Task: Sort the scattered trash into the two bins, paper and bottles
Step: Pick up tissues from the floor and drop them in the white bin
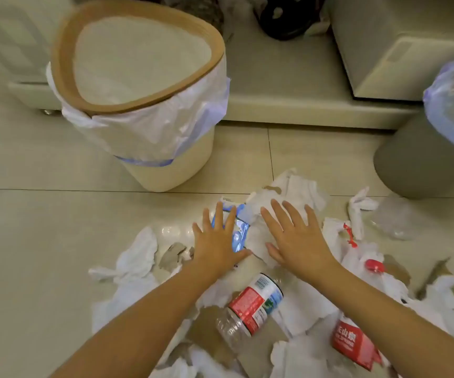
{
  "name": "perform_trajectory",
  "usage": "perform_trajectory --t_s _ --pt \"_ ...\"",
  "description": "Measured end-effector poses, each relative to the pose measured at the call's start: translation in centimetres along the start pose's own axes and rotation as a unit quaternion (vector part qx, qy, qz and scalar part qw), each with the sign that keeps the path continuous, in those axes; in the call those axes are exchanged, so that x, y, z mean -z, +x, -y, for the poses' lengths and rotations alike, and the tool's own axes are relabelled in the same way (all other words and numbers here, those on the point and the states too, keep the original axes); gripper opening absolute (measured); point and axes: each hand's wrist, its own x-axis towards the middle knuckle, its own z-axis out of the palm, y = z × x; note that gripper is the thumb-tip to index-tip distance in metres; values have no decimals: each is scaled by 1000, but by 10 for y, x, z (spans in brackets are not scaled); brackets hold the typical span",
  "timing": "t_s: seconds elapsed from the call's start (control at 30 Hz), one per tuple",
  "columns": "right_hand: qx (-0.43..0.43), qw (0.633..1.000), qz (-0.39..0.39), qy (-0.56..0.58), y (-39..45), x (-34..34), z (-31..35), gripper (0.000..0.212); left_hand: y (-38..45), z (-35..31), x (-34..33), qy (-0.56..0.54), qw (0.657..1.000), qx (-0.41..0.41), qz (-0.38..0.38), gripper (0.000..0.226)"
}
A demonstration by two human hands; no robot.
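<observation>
At your far left stands the cream bin [163,156], lined with a white bag folded over its tan rim; nothing shows inside but the liner. In front of it on the tiled floor [34,241] the litter begins: crumpled white tissues [135,257] and torn scraps of brown cardboard [172,256].

Your left hand [216,241] lies flat, fingers straight and spread, pressing on a crushed clear bottle with a blue label [238,231]; nothing is curled round it. Just beside it, your right hand [295,238] is spread the same way, palm down on a heap of white paper [288,197], grasping nothing.

Nearer to you, between your forearms, a clear bottle with a red and white label [250,306] lies on its side on paper and cardboard. To its right a second red-labelled bottle [352,342] lies partly buried in tissue, and a red cap [374,265] shows above it.

Further right a knotted white tissue [358,211] and a clear crumpled bottle [395,219] lie at the foot of the grey bin [416,170], whose liner looks bluish; only part of that bin is in view.
</observation>
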Motion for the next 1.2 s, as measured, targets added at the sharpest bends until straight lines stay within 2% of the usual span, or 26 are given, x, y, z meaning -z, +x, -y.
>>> perform_trajectory --t_s 0.07,0.3,0.4,0.53,0.63,0.7,0.87,1.0,1.07,1.13,1.2 --pt "-16 999 39 4 7 -7 4 90 2 -1 -5 -39 999 22 18 103" --pt "-51 992 118 7 11 -24 24 105 1 8 0 -97 994 5 -51 97" --pt "-54 991 121 22 15 -27 31 97 -5 14 5 -103 991 0 -90 100" --pt "-35 996 85 22 22 -36 30 81 -10 26 9 -114 982 2 -153 101" --pt "-24 998 56 22 27 -35 30 53 -16 32 13 -131 980 17 -150 98" --pt "-17 998 50 23 29 -32 29 46 -21 35 16 -133 980 26 -144 98" --pt "-19 999 37 29 30 -29 24 48 -36 39 28 -147 978 29 -148 98" --pt "-106 987 109 46 23 -39 16 62 -45 41 35 -141 975 19 -170 92" --pt "-119 981 140 69 21 -39 12 53 -46 41 37 -142 973 15 -181 90" --pt "-95 984 140 63 19 -34 11 43 -47 38 38 -133 975 20 -179 90" --pt "-76 987 129 52 16 -28 8 43 -48 35 38 -129 974 18 -187 90"
